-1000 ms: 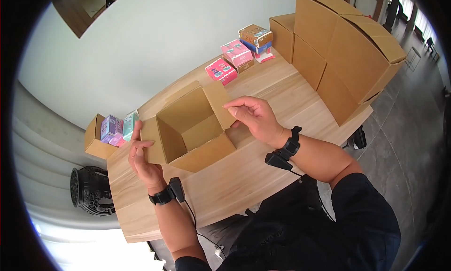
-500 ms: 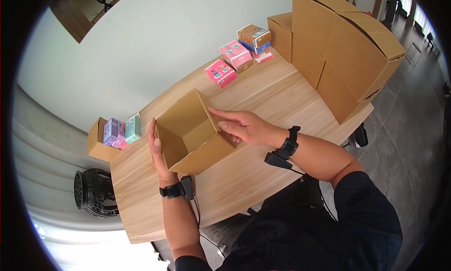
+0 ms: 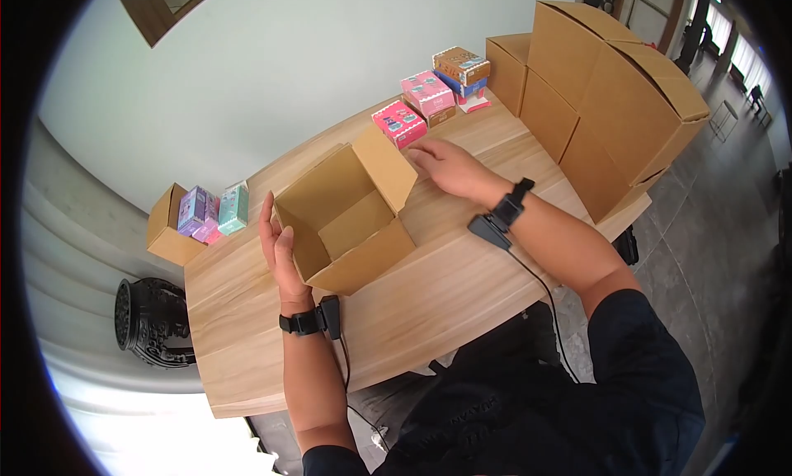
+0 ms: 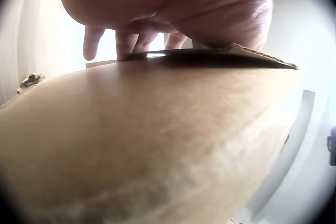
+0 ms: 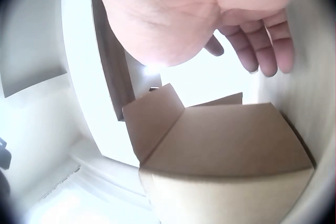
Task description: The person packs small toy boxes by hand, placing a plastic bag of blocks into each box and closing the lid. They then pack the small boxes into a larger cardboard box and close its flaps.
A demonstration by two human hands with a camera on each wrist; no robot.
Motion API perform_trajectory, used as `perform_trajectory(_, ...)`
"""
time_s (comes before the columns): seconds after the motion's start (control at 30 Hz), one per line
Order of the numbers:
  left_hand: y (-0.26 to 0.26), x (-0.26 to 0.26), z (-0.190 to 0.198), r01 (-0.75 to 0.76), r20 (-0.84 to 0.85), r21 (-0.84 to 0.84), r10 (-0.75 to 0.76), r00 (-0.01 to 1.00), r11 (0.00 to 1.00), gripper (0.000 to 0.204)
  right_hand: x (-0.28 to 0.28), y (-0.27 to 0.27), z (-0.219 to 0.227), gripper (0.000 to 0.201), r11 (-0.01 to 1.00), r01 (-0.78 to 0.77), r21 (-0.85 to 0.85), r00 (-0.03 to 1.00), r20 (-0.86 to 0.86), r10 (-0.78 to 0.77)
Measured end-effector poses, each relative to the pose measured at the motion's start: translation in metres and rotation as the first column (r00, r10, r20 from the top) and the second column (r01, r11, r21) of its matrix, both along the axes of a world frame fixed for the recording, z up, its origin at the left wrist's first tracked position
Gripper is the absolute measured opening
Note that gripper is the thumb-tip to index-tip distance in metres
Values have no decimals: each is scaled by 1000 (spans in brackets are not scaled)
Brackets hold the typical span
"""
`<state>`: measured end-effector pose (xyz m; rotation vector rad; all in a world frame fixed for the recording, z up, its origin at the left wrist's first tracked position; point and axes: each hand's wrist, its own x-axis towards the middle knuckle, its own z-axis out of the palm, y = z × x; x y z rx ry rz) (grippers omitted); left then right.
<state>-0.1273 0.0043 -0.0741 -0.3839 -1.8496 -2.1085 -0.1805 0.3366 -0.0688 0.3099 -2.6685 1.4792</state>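
Observation:
An empty cardboard box stands with its top open in the middle of the wooden table; its right flap sticks up and outward. Against the box's left side rests my left hand, fingers straight. My right hand is just right of the flap, not gripping it, with relaxed fingers near a bright pink box. In the right wrist view the right hand hangs above the cardboard box, holding nothing. The left wrist view shows the left hand over the cardboard side.
Small pink, brown and blue boxes stand along the back edge. Large cardboard boxes are stacked at the right. At the left a small carton sits beside purple and teal boxes. A black stool stands beyond the table's left edge.
My left hand has moved from the left flap onto the box's side, and that flap no longer sticks out. My right hand has left the right flap, which stands outward again, and moved toward the back.

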Motion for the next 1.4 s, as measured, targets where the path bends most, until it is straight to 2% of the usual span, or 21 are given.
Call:
perform_trajectory(0.03,1,1,1,-18,-7,-2,18,1000,1000,71,-10,1,-3,52,971,29,239,981,-194,18)
perform_trajectory(0.13,1,2,1,-7,-21,-3,7,1000,1000,72,-41,-9,-23,38,919,126,375,865,-494,83)
perform_trajectory(0.23,8,4,6,14,-20,25,-13,1000,1000,72,-71,-24,-48,35,828,400,393,604,-792,84)
perform_trajectory(0.33,7,3,6,36,-23,23,-36,999,999,71,-68,-24,-43,32,760,277,588,803,-576,153)
perform_trajectory(0.4,5,3,5,46,-27,10,-46,999,999,71,-58,-22,-24,30,674,163,721,922,-354,156)
perform_trajectory(0.43,5,4,5,45,-28,6,-45,999,999,71,-48,-21,-9,30,628,93,773,962,-233,144)
perform_trajectory(0.53,5,5,7,37,-25,0,-37,999,999,71,-10,-15,35,28,616,-47,786,999,28,40)
perform_trajectory(0.63,5,3,2,30,-34,1,-30,999,1000,71,12,4,25,32,770,208,603,946,-325,-2)
perform_trajectory(0.73,6,4,4,39,-25,21,-38,999,999,70,11,13,-10,42,809,354,468,846,-529,-64)
perform_trajectory(0.83,7,4,7,38,-16,13,-38,999,999,70,9,20,-23,48,857,277,434,915,-390,-98)
perform_trajectory(0.93,6,5,6,38,-12,5,-38,999,999,70,3,29,-24,51,922,234,307,914,-392,-102)
perform_trajectory(1.0,4,4,4,39,-15,5,-39,999,999,70,2,34,-13,47,994,98,55,992,-80,-94)
perform_trajectory(1.03,3,3,4,41,-16,2,-41,999,999,70,2,37,-8,45,994,61,-86,995,80,-54)
perform_trajectory(1.07,3,2,3,44,-16,-1,-44,999,999,70,-2,42,-9,44,950,95,-297,984,173,-44)
perform_trajectory(1.1,3,2,3,45,-18,3,-45,999,999,70,-7,47,-9,43,860,146,-489,965,262,-15)
perform_trajectory(1.13,4,3,4,46,-18,6,-46,999,999,70,-10,52,-10,42,729,211,-651,939,341,33)
perform_trajectory(1.23,3,3,3,44,-25,12,-43,999,999,70,-6,62,-3,45,374,205,-905,917,311,250)
perform_trajectory(1.27,3,2,3,44,-29,14,-43,999,999,70,-3,62,1,50,318,221,-922,916,308,257)
perform_trajectory(1.37,4,3,5,53,-33,9,-52,998,999,69,-9,65,-9,52,347,182,-920,923,282,262)
perform_trajectory(1.4,3,3,5,50,-26,-1,-50,998,999,69,-9,64,-8,54,392,191,-900,925,299,234)
